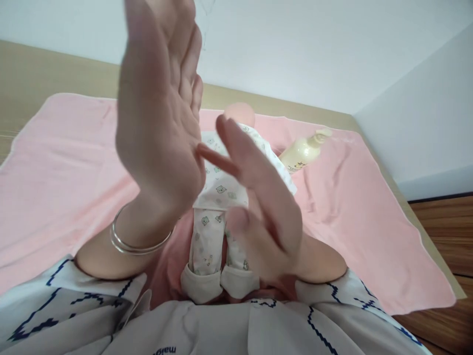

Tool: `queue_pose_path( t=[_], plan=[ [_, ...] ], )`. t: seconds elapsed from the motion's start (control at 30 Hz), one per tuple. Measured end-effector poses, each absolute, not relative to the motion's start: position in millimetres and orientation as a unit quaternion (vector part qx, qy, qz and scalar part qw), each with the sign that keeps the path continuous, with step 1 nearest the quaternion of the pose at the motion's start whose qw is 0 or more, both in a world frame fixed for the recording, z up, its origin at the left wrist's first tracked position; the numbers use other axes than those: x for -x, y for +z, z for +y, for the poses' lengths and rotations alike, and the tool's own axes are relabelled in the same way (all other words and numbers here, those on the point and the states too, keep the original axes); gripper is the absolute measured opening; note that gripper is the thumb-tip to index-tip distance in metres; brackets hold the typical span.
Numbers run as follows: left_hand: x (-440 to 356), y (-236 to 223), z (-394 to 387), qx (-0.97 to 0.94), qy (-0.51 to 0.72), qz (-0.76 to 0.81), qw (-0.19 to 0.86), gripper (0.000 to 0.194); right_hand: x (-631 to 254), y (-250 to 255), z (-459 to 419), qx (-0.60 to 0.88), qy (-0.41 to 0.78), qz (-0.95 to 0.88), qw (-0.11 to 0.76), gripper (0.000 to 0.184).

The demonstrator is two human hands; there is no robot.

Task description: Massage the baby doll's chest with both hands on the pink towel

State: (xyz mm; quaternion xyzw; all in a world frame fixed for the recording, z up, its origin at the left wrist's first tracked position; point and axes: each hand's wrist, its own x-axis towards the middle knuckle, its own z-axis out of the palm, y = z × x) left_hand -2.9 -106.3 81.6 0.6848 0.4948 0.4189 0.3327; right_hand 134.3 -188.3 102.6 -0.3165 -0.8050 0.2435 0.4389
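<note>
- Head view: the left hand (pixel 158 118) is upright, flat and empty, apparently to present its palm.
- The right hand (pixel 277 212) faces it, fingers loosely parted, empty; contact is unclear.
- Between the forearms, the doll (pixel 209 241) lies feet nearest, probably for easy reach.
- The pump bottle (pixel 300 155) lies tilted beside it, seemingly handy.
- The pink blanket (pixel 369 207) likely cushions the doll on the worktop (pixel 55 74).

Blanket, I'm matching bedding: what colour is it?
The blanket is pink, seen best in the head view.
</note>
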Motion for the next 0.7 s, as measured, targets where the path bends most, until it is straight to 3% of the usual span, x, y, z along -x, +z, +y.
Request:
queue_pose_path(
  t=[0.07,0.2,0.33,0.5,0.7],
  plan=[
    [-0.1,77.3,-86.2,-0.677,0.435,0.496,0.326,0.038,-136.2,95.4,-164.5,0.394,0.229,-0.772,0.443,0.069],
    [-12.0,66.6,-56.8,-0.641,0.458,0.511,0.344,0.034,-135.4,56.8,-115.4,0.527,0.203,-0.741,0.364,0.06],
    [-23.9,39.4,-38.3,-0.61,0.469,0.528,0.359,0.034,-140.3,18.8,-78.4,0.531,0.166,-0.755,0.347,0.056],
    [-31.8,0.7,-26.9,-0.648,0.465,0.546,0.256,0.027,-151.6,-1.7,-58.2,0.535,0.143,-0.765,0.329,0.056],
    [-28.3,-25.9,-24.7,-0.708,0.43,0.528,0.188,0.034,-172.9,-8.3,-49.8,0.557,0.133,-0.77,0.282,0.056]
  ],
)
